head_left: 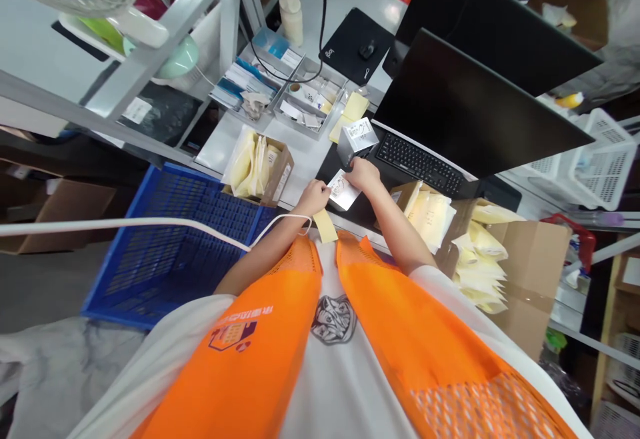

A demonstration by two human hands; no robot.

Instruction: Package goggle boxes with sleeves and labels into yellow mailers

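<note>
A white printed card (343,190) is in front of my body, at the desk's near edge. My left hand (315,198) pinches its left edge. My right hand (363,176) has its fingers closed on the card's upper right side. Whether the card is a single layer or a thin pack, I cannot tell. Just beyond my right hand stands a grey box (349,151) with a similar white label (359,129) on top. A yellow paper slip (326,226) hangs just below my left hand, and I cannot tell whether the hand touches it.
Left of my hands, a carton (280,176) holds yellow padded envelopes, above a blue crate (170,246). To the right are a keyboard (417,162), a monitor (475,106) and another carton of envelopes (427,216). A white cable (150,222) crosses by my left arm.
</note>
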